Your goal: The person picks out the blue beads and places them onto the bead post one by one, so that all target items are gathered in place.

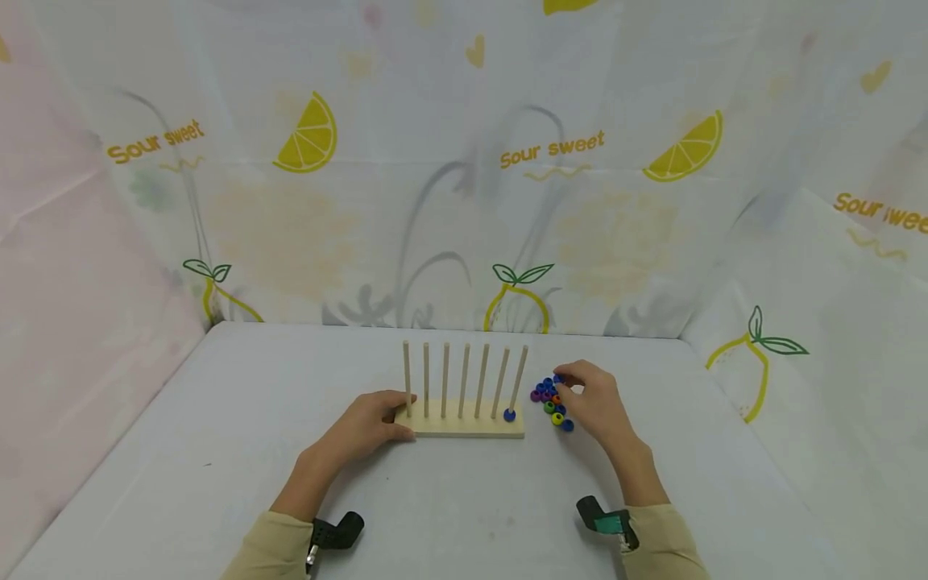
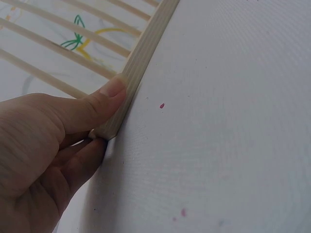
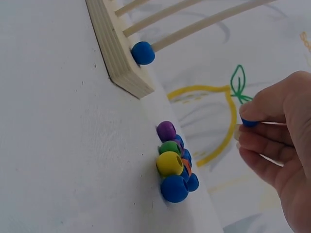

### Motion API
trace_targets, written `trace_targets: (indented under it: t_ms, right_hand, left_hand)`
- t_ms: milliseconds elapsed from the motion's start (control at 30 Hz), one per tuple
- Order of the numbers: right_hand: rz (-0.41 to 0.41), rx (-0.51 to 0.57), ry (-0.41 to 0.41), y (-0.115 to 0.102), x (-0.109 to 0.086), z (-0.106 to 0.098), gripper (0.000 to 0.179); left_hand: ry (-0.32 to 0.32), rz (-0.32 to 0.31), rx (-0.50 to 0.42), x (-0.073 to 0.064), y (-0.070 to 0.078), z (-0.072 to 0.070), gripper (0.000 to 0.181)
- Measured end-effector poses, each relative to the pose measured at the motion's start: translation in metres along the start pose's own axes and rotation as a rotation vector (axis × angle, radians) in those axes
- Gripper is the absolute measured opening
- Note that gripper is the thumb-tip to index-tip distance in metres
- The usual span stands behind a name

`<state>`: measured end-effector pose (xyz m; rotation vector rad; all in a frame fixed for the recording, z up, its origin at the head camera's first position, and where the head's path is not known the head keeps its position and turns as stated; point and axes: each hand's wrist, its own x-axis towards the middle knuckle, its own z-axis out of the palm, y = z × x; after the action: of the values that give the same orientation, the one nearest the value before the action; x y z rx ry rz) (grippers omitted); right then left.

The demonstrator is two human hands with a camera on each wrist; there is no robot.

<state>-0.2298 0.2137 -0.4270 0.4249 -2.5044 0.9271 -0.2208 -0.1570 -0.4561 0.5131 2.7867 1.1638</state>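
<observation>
"Blue bead (image 3: 249,123), in the right hand (image 1: 596,404); thumb and fingertips pinch it and hide most of it; the head view shows it at the far edge of the loose beads (image 1: 548,407), the right wrist view shows it apart from them."

"And the wooden rack (image 1: 464,432); where does it lie from that grip?"

"To the person's left; its long axis runs left to right across the person's front; seven upright pegs (image 1: 464,379) stand in a row along it."

"Nearest peg to the pinched bead?"

"The right-end peg (image 1: 519,379); a seated bead (image 1: 510,416), also blue, rests at its foot; the other six pegs are bare."

"Which hand is nearer that peg?"

"The right, plainly; the loose beads, blue, purple, green, yellow and orange, lie between it and the rack's right end, near that end but not touching it."

"The left hand (image 1: 366,423)?"

"Clamped on the rack's left end; thumb on the near edge, other fingers about the end; it looks to me like a steadying hold."

"The pinched bead's hole; which way does it face?"

"Cannot tell, the fingers cover it; how that hole stands to the upright pegs is, I judge, the relation that counts."
</observation>
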Motion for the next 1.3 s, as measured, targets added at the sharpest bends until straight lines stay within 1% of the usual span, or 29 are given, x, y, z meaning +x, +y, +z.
trace_targets:
  t_ms: [167, 500, 867, 967, 1133, 1300]
  right_hand:
    - [0.008, 0.049, 0.03, -0.005, 0.002, 0.001, 0.02]
    - [0.079, 0.166, 0.005, -0.016, 0.004, 0.0, 0.022]
    - [0.064, 0.232, 0.014, -0.031, 0.008, -0.005, 0.021]
    - [0.074, 0.258, 0.014, -0.034, 0.009, -0.006, 0.021]
    - [0.102, 0.335, 0.041, -0.036, 0.011, -0.008, 0.021]
    - [0.088, 0.365, 0.066, -0.042, 0.012, -0.013, 0.023]
  left_hand:
    - [-0.001, 0.001, 0.008, 0.0, 0.0, 0.0, 0.055]
    - [-0.007, 0.016, 0.006, 0.0, -0.002, 0.0, 0.056]
    - [-0.009, 0.015, 0.002, -0.001, -0.001, -0.001, 0.054]
    - [-0.008, 0.016, 0.005, 0.0, -0.002, -0.001, 0.054]
    - [-0.007, 0.021, -0.001, 0.0, -0.004, 0.0, 0.054]
    - [-0.007, 0.02, -0.003, 0.001, -0.004, 0.001, 0.054]
